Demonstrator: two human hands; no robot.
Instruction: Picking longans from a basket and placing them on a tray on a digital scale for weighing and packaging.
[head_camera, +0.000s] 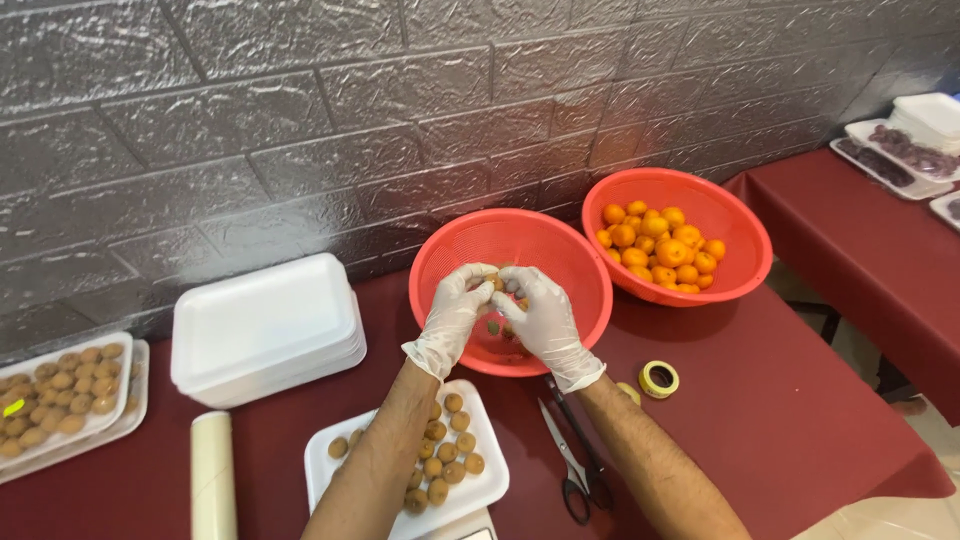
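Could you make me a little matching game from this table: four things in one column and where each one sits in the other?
Things:
1. scissors
2. tape roll
3. stack of empty foam trays
4. oranges

Places:
A. in the right-hand red bowl
B. on the cloth between the forearms
C. left of the bowl under the gloved hands, by the wall
D. on the cloth just right of the right forearm

Pairs: 1-B, 2-D, 3-C, 4-A
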